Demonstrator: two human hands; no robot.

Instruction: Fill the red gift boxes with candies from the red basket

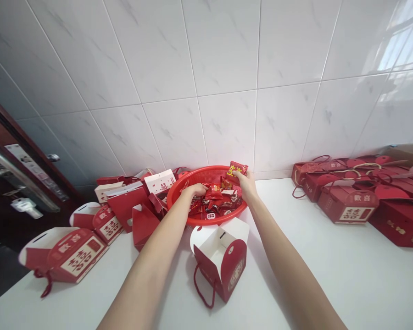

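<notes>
The right hand (pixel 247 183) grips a red-and-yellow wrapped sweet (pixel 237 168) above the far right of the oval red plastic basket (pixel 170 195). The left hand (pixel 197 190) reaches in among the red-wrapped sweets (pixel 215 201); its grip I cannot tell. Nearer, an open red-and-white cardboard box (pixel 223 261) stands on the white desk (pixel 282 284).
</notes>
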